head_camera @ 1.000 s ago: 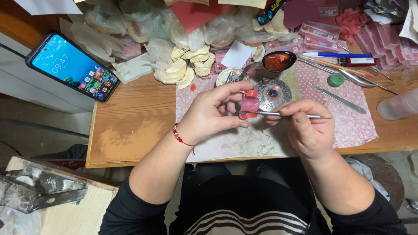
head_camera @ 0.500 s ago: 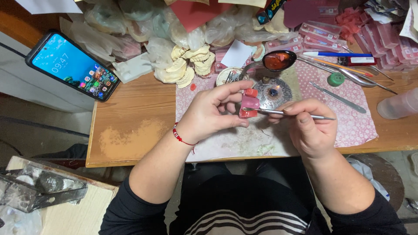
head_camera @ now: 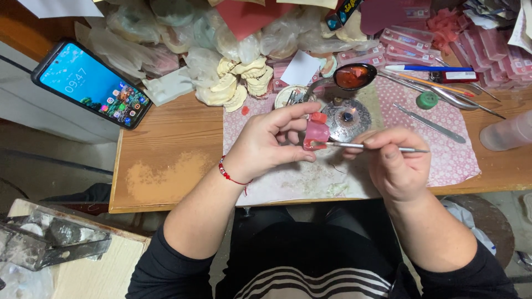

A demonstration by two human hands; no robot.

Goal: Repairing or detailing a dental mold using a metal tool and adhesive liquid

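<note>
wax piece worked over the bench

the left hand (head_camera: 266, 141) grips a small pink wax piece (head_camera: 317, 134) between thumb and fingers, just above the patterned cloth (head_camera: 454, 160) on the wooden table (head_camera: 166, 155). the right hand (head_camera: 396, 163) pinches a thin metal tool (head_camera: 368, 146), its tip touching the piece. just behind sit a round metal burner (head_camera: 346, 117) and a spoon (head_camera: 354, 76) of red wax. a phone (head_camera: 91, 83) lies well apart at left.

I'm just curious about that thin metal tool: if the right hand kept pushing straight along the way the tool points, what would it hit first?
The right hand aims its thin metal tool leftward, and the tip already sits at the pink wax piece that the left hand holds. So it would likely meet that wax first, then the left fingers behind it.
</note>
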